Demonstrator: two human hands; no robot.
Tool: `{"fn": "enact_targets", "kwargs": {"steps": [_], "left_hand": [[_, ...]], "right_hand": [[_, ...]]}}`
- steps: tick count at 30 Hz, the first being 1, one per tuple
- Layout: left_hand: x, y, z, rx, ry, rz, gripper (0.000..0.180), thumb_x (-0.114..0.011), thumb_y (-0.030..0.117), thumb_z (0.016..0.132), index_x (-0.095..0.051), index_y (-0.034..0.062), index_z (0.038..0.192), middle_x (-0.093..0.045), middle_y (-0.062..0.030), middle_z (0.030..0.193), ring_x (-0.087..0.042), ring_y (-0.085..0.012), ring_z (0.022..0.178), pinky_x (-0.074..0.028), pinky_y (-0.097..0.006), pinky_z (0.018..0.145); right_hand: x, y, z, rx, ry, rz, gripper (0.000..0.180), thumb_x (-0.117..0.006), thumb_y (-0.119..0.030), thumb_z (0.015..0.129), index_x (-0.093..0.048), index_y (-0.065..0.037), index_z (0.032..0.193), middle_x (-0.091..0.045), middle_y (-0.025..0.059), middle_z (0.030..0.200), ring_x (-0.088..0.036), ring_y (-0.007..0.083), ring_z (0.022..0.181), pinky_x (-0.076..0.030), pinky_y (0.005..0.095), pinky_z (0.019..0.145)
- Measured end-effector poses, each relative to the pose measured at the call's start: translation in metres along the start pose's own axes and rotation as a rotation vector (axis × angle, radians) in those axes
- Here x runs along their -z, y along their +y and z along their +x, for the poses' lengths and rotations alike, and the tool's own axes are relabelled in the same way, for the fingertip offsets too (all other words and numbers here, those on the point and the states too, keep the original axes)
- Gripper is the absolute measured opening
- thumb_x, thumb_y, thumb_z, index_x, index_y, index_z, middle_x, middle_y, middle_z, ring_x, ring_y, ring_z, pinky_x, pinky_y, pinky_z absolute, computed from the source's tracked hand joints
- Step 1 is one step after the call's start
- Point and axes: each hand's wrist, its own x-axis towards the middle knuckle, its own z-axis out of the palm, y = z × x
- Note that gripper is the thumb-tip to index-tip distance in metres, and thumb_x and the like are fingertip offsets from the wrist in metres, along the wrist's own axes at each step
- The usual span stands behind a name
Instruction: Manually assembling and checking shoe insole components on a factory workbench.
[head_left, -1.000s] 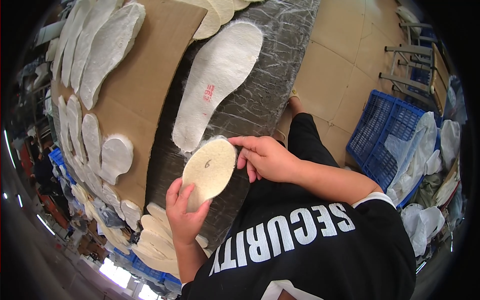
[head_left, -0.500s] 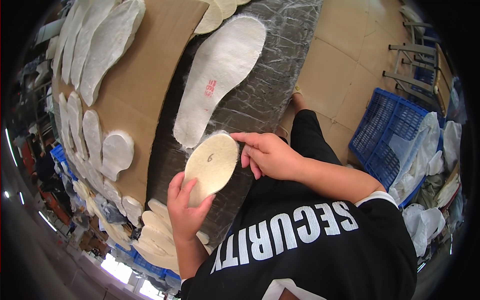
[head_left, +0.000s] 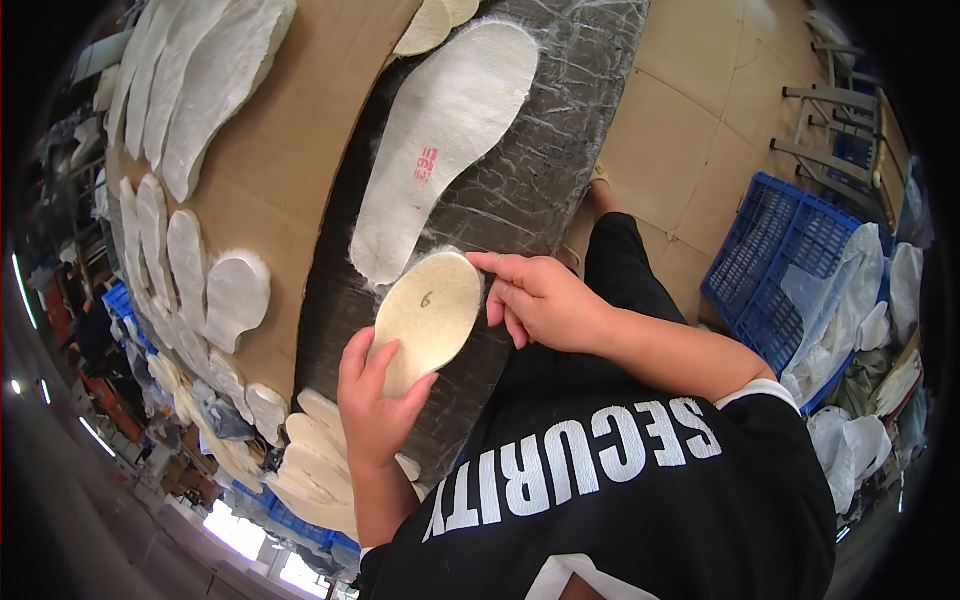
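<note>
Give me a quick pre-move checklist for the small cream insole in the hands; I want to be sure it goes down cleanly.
1. Left hand grips the cream insole from below: ok.
2. Right hand fingertips rest on its upper edge: ok.
3. Insole overlaps the heel end of the large white insole: ok.
4. Outlines matched edge to edge: cannot tell.
5. Grey work surface beside the large insole has bare room: ok.
6. Underside of the cream insole clean: cannot tell.

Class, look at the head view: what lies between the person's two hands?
In the head view, a cream insole piece spans the gap: the left hand grips its lower end, and the right hand touches its upper edge.
</note>
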Motion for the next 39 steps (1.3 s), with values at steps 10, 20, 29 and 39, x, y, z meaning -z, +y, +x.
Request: {"fn": "enact_targets", "kwargs": {"steps": [10,20,29,39], "left_hand": [[-0.011,0.014,0.003,0.017,0.031,-0.031,0.056,-0.088,0.016,0.054,-0.062,0.0017,0.102,-0.054,-0.0179,0.120,-0.057,-0.0344,0.103,-0.050,-0.039,0.085],[0.007,0.018,0.009,0.017,-0.007,-0.161,0.055,-0.084,0.023,0.060,-0.060,0.0017,0.104,-0.055,-0.0155,0.116,-0.058,-0.0345,0.099,-0.051,-0.039,0.079],[0.023,-0.012,-0.009,0.371,-0.097,-0.341,0.021,-0.070,0.003,0.074,-0.061,-0.0024,0.092,-0.060,-0.0138,0.078,-0.060,-0.0256,0.067,-0.048,-0.030,0.060],[0.005,-0.020,-0.009,0.468,-0.032,-0.364,0.011,-0.069,0.005,0.077,-0.061,-0.0012,0.082,-0.060,-0.0121,0.074,-0.059,-0.0227,0.060,-0.046,-0.029,0.055]], "right_hand": [[0.009,-0.006,-0.014,0.571,0.298,-0.970,0.063,-0.071,-0.012,0.072,-0.047,-0.006,0.130,-0.060,0.0104,0.099,-0.060,0.0230,0.078,-0.049,0.0333,0.066],[-0.002,-0.021,0.021,0.696,-0.095,-1.296,0.072,-0.082,-0.027,0.051,-0.053,-0.012,0.115,-0.047,0.0121,0.132,-0.045,0.0311,0.120,-0.031,0.0489,0.098],[0.002,-0.027,0.023,0.639,-0.128,-1.356,0.078,-0.082,-0.028,0.047,-0.054,-0.014,0.119,-0.050,0.0106,0.128,-0.048,0.0288,0.113,-0.032,0.0470,0.093],[-0.004,-0.035,0.026,0.611,-0.155,-1.468,0.078,-0.082,-0.032,0.045,-0.060,-0.022,0.119,-0.049,0.0076,0.125,-0.046,0.0282,0.110,-0.031,0.0472,0.092]]}}
